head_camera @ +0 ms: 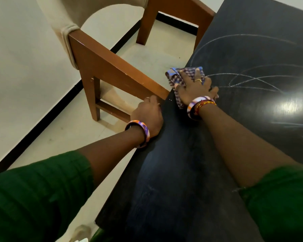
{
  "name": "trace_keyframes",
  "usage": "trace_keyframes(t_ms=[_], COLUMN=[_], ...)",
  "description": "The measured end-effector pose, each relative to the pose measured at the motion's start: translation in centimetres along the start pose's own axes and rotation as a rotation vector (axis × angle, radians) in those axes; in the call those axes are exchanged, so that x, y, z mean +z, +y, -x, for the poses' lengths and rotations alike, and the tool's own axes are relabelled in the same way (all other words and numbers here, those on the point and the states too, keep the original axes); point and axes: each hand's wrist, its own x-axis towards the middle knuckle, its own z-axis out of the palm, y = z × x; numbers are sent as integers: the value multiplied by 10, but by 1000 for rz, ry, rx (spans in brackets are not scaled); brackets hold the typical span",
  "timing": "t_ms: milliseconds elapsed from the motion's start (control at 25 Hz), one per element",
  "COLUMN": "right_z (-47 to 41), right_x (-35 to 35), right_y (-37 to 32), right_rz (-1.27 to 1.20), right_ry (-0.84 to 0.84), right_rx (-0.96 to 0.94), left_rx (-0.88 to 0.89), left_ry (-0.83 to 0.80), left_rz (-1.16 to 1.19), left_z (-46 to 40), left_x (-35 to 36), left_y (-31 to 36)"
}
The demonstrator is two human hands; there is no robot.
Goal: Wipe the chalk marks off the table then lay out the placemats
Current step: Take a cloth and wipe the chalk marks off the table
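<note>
I am pressing the checked cloth [184, 79] flat under my right hand [194, 88], fingers spread, at the desk [173, 172] edge. My left hand [148, 115] is curling over that edge. Chalk marks [252, 81] are mostly unwiped; no placemats showing.

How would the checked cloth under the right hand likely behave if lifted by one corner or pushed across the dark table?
The checked cloth is bunched and creased under the right hand, so it would probably hang limp. It looks thin, so likely light. On the table it may crumple unless pressed flat.
</note>
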Motion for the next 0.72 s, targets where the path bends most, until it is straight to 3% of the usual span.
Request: trace_keyframes(t_ms=[120, 240, 320, 440, 520, 600, 720], right_z=[-1, 27, 50, 52, 33, 14, -9], right_x=[5, -17, -42, -58, -43, -22, -9], right_y=[16, 62, 79, 83, 76, 55, 35], right_rz=[42, -56, -188, -357, -198, -61, -45], right_ry=[20, 118, 177, 193, 173, 101, 30], right_rx=[-8, 243, 314, 348, 428, 336, 146], left_rx=[236, 346, 363, 296, 229, 119, 8], left_ry=[30, 51, 22, -21, -20, -64, -178], left_rz=[-143, -199, -198, -164, -137, -88, -62], left_z=[-18, -39, -54, -74, -85, -94, -99], left_x=[0, 8, 12, 15, 19, 18, 19], left_y=[11, 26, 36, 50, 56, 60, 62])
